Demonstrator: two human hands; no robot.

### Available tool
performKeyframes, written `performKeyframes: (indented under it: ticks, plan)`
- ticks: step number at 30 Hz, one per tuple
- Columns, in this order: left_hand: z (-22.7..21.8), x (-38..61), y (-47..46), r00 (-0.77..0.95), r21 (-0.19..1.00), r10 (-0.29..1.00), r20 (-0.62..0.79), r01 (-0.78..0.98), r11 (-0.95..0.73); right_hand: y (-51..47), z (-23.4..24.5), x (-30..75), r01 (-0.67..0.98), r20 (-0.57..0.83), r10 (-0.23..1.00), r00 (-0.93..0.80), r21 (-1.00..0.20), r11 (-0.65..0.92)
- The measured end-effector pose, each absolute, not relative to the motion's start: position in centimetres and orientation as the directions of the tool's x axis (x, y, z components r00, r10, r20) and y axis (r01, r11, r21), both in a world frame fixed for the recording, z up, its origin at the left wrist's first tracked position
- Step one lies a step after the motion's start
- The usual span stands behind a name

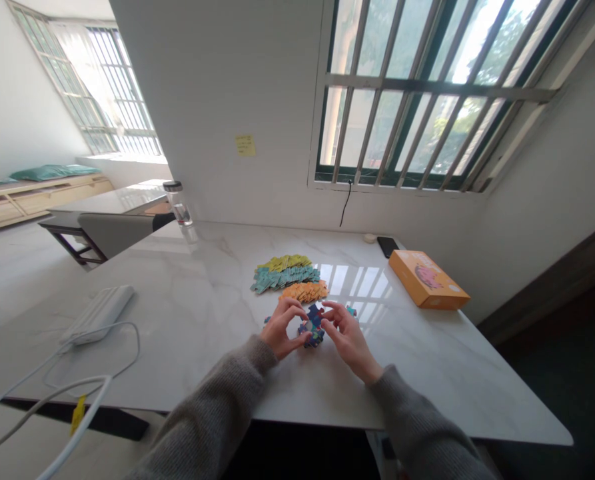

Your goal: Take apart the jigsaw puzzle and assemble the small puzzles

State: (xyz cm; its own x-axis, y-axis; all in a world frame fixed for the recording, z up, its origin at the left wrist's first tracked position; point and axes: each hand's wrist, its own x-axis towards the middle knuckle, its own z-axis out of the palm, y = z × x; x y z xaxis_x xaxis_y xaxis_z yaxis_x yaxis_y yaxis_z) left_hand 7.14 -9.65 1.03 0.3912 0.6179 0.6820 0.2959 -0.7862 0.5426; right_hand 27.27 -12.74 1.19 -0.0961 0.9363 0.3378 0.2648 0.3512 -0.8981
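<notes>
A small cluster of dark blue jigsaw puzzle pieces [315, 335] sits between my hands near the table's front edge. My left hand [281, 331] curls around its left side, thumb and fingertips gripping the pieces. From the right, my right hand [350, 339] pinches at the cluster's edge with thumb and forefinger. Just beyond lies a spread of orange puzzle pieces [304, 291], with rows of teal pieces [284, 278] and yellow-green pieces [290, 261] behind it. A few more blue-teal pieces [351, 311] show partly behind my right hand.
An orange box [427, 280] stands at the right of the marble-look table [197, 320], near a black phone [388, 247]. A white power strip [100, 313] with cables [137, 340] lies at left. A clear bottle [178, 205] stands at the far left corner.
</notes>
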Motion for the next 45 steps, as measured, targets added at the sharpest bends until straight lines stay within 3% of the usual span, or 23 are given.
performKeyframes:
  ticks: [6, 14, 21, 25, 32, 38, 45]
  plan:
    - [0.6, 7.1, -9.8, 0.449, 0.452, 0.565, 0.692, 0.34, -0.824, -12.4, 0.9, 26.9, 0.311, 0.339, 0.941, 0.0, -0.894, 0.322]
    - [0.2, 6.5, -9.7, 0.54, 0.467, 0.546, 0.641, 0.29, -0.835, -12.8, 1.4, 27.1, 0.295, 0.325, 0.932, -0.163, -0.885, 0.36]
    - [0.8, 6.4, -9.8, 0.412, 0.612, 0.67, 0.618, 0.283, -0.738, -13.7, 2.1, 27.7, 0.446, 0.517, 0.802, -0.299, -0.667, 0.596]
    - [0.6, 6.5, -9.8, 0.431, 0.64, 0.68, 0.593, 0.259, -0.723, -13.3, 2.0, 28.4, 0.494, 0.554, 0.768, -0.322, -0.593, 0.635]
    - [-0.6, 6.6, -9.6, 0.49, 0.557, 0.675, 0.552, 0.385, -0.736, -10.9, 0.9, 35.1, 0.649, 0.48, 0.836, -0.267, -0.552, 0.524]
    - [-0.2, 6.2, -9.4, 0.49, 0.558, 0.72, 0.492, 0.457, -0.692, -10.2, -0.5, 38.4, 0.705, 0.437, 0.869, -0.23, -0.541, 0.459]
    - [-0.7, 6.4, -9.2, 0.512, 0.552, 0.721, 0.467, 0.469, -0.69, -10.6, -0.5, 37.5, 0.793, 0.466, 0.851, -0.243, -0.409, 0.451]
